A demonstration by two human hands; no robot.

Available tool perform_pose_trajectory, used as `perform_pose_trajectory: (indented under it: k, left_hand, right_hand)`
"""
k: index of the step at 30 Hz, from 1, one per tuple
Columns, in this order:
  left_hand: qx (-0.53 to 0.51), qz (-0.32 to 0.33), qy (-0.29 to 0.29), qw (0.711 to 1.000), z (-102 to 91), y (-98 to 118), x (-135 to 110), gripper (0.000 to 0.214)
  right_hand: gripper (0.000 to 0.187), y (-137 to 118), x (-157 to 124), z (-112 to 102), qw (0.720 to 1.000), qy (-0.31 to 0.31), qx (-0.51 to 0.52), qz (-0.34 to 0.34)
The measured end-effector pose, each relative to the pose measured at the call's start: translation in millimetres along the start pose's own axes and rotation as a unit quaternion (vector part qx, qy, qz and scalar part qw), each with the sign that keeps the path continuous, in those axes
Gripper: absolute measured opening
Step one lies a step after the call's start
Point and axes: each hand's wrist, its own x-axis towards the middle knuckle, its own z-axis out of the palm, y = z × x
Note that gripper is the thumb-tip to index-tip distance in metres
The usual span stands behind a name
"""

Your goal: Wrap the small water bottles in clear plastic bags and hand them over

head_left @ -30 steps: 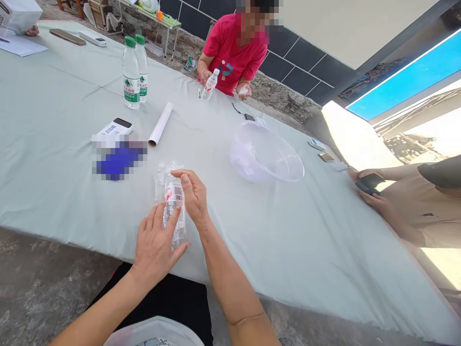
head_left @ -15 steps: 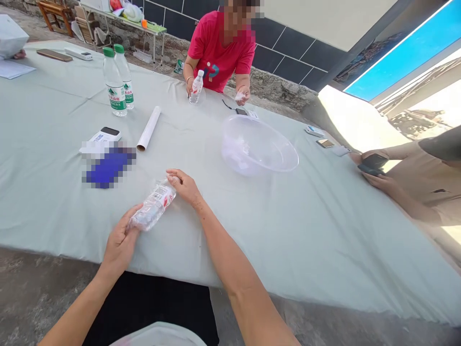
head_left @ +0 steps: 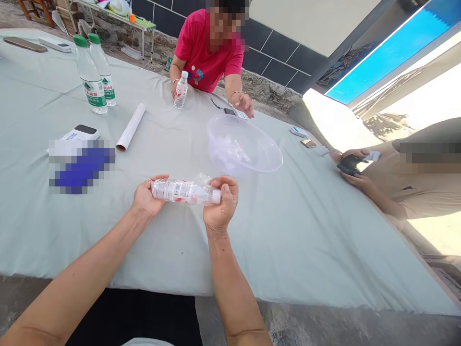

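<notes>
A clear plastic water bottle [head_left: 183, 191] with a white cap and a red-and-white label lies sideways between my hands, above the table. Thin crumpled plastic film [head_left: 202, 179] clings around it and sticks up near the cap end. My left hand [head_left: 148, 198] is closed around the bottle's base. At the cap end, my right hand [head_left: 221, 204] has its fingers curled around the bottle neck and film; part of its grip is hidden. Beyond my hands stands a translucent basin [head_left: 272, 166] with crumpled clear film [head_left: 234, 149] in it.
A white roll [head_left: 131, 127], green-capped bottles [head_left: 91, 86] and a blurred blue item [head_left: 82, 168] are at left. Across the table [head_left: 306, 240], a person in a pink shirt [head_left: 203, 48] holds a small bottle [head_left: 180, 90]. Another person at right holds a dark device [head_left: 351, 165].
The bottle has turned from slanted to nearly level and moved right, my right hand now at its cap. The other person's hand has released film over the basin and is open.
</notes>
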Motion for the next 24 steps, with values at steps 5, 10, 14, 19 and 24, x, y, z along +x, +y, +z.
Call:
perform_pose_trajectory:
  k: [5,10,14,19,24]
  left_hand:
    - [-0.046,-0.037,-0.036,0.998,11.1,-23.4,21.7,0.016]
    - [-0.083,-0.072,-0.102,0.989,-4.2,-24.4,27.7,0.017]
    - [-0.127,-0.092,-0.149,0.976,-10.1,-16.6,24.8,0.023]
    - [-0.073,-0.151,-0.198,0.966,-8.1,-12.9,16.6,0.041]
    - [0.008,-0.243,-0.215,0.946,-11.1,-18.9,14.6,0.041]
  right_hand:
    - [0.005,-11.6,-2.2,7.7,0.991,-0.066,-0.046,-0.111]
    - [0.013,-21.0,16.2,38.3,0.990,-0.089,-0.079,-0.076]
    - [0.016,-20.3,48.7,52.4,0.991,-0.108,-0.079,-0.018]
    - [0.024,-9.6,75.4,46.2,0.984,-0.165,-0.065,0.022]
    - [0.046,-3.2,66.5,32.9,0.964,-0.248,-0.093,0.016]
